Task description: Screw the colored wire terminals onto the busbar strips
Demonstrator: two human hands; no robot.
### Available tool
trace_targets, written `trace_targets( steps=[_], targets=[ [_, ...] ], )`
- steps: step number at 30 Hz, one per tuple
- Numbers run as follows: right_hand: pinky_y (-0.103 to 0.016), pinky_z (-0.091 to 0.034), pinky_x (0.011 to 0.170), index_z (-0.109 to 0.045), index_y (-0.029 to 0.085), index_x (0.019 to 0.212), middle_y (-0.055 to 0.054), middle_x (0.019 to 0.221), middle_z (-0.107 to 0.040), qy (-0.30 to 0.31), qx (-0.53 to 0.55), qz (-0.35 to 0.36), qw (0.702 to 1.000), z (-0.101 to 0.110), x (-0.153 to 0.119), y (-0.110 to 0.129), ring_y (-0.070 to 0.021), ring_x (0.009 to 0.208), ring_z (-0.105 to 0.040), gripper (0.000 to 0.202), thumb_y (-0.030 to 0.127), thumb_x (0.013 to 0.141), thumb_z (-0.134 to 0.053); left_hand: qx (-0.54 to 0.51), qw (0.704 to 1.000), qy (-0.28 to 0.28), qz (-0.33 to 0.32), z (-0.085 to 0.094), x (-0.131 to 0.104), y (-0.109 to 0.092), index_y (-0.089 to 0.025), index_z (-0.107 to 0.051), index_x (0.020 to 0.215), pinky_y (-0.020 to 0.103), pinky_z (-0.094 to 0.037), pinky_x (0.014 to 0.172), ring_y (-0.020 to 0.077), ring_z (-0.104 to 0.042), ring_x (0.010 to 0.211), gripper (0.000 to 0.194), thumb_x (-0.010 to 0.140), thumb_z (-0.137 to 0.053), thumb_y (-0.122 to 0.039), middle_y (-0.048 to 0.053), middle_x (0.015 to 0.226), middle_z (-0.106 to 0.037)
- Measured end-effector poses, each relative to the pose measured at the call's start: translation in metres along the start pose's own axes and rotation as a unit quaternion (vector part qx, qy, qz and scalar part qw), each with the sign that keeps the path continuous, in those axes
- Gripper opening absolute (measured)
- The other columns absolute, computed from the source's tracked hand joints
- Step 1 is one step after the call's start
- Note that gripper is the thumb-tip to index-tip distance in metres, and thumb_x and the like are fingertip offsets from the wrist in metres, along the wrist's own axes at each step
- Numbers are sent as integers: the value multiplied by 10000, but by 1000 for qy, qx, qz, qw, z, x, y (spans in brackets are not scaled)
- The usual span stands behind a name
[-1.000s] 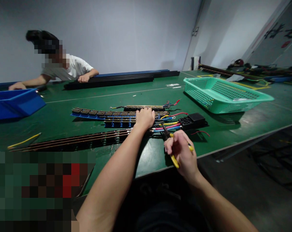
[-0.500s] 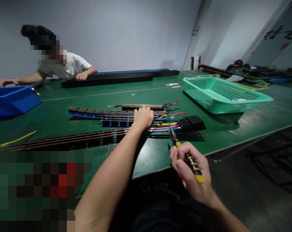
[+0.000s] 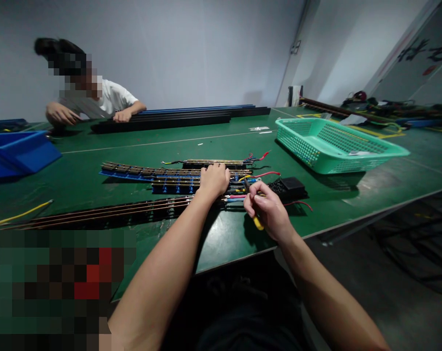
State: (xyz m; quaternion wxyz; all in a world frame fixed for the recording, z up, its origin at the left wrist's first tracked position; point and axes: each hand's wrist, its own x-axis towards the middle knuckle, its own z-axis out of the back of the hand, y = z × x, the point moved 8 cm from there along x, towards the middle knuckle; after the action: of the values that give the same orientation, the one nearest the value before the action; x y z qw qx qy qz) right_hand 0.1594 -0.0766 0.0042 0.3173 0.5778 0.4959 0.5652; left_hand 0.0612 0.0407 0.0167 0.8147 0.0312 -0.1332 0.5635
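My left hand (image 3: 215, 180) lies over blue plastic rails (image 3: 177, 185) fitted with brass-coloured metal strips, its fingers curled down over them and the fingertips hidden. In my right hand (image 3: 269, 207) are pliers (image 3: 258, 223) with yellow and black handles; the hand mostly covers them. Their head is near the coloured wires (image 3: 236, 197), and I cannot tell whether the jaws touch a wire. These wires run to a black plastic connector block (image 3: 292, 187) just beyond my right hand. A long dark rail (image 3: 107, 209) with copper-coloured strips lies nearer me.
A green mesh basket (image 3: 330, 158) stands at the right, a blue bin (image 3: 19, 153) at the left. Behind, long black profiles (image 3: 162, 121) lie before a co-worker in a white shirt (image 3: 113, 97). A loose yellow wire (image 3: 25, 213) lies at left. The table edge (image 3: 235, 258) is close to me.
My right hand has moved forward and left with the pliers, up to the wires beside my left hand. My left hand stays on the rails. The co-worker's hand at left has drawn inward.
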Motion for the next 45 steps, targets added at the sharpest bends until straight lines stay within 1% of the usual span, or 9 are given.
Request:
trace_targets(
  steps=[4,8,10,15,19,26,35,41,45],
  targets=[
    [-280,-325,598,-418,238,874,47,629,-524,60,-139,-17,988,-9,-3,7,-140,580,-444,83,286,905,-478,-4,1000,11,4,0,-1,0,-147,-627,1211,437,-443,1003,279,-615,1178,385,1049,-325,-322,154,1260,-664],
    [-297,-310,634,-485,217,836,19,711,-510,171,-407,21,897,-31,-10,15,-149,648,-441,46,216,856,-527,-2,1000,12,4,0,-1,1,-142,-626,1219,442,-446,1001,284,-612,1182,392,1047,-325,-325,160,1280,-654],
    [-295,-301,625,-512,212,838,22,706,-501,174,-441,29,880,-35,-10,14,-145,638,-434,47,227,854,-553,-2,1000,12,4,0,-1,1,-139,-627,1218,448,-453,995,288,-615,1175,392,1043,-331,-328,157,1277,-657],
    [-268,-335,545,-558,213,898,39,594,-523,-5,-193,21,981,-13,-2,16,-127,531,-442,198,375,970,-469,-3,1000,12,4,0,-1,1,-139,-632,1209,450,-455,994,290,-615,1168,385,1035,-344,-326,150,1269,-663],
    [-246,-295,464,-529,232,883,47,524,-527,-118,8,2,993,6,-4,28,-108,442,-397,255,457,978,-454,-10,1000,10,6,0,-1,1,-145,-643,1181,451,-448,1002,287,-613,1164,377,1032,-352,-332,149,1258,-668],
    [-245,-230,404,-554,258,942,40,527,-534,-144,-10,18,989,25,0,71,-100,402,-374,461,714,874,-543,-19,1000,11,6,1,-2,2,-165,-652,1157,429,-439,1007,273,-605,1174,354,1032,-360,-320,132,1257,-668],
    [-215,-247,380,-496,250,914,45,507,-534,-127,-16,-72,989,50,39,36,-96,383,-399,604,831,759,-557,-10,1000,7,1,1,-1,1,-142,-648,1187,449,-443,1001,289,-615,1156,379,1031,-357,-327,151,1254,-663],
    [-236,-266,407,-560,220,833,53,485,-515,-44,-180,-66,980,38,48,32,-105,399,-388,381,598,885,-554,-13,1000,8,6,1,-1,1,-152,-637,1188,438,-429,1014,284,-611,1165,363,1033,-367,-338,144,1269,-655],
    [-256,-275,485,-659,193,730,27,549,-548,121,-435,-15,892,1,41,32,-109,487,-440,236,372,879,-620,-11,1000,9,7,1,-1,2,-154,-613,1234,440,-424,1019,293,-598,1189,366,1028,-374,-339,149,1310,-627]
  ],
)
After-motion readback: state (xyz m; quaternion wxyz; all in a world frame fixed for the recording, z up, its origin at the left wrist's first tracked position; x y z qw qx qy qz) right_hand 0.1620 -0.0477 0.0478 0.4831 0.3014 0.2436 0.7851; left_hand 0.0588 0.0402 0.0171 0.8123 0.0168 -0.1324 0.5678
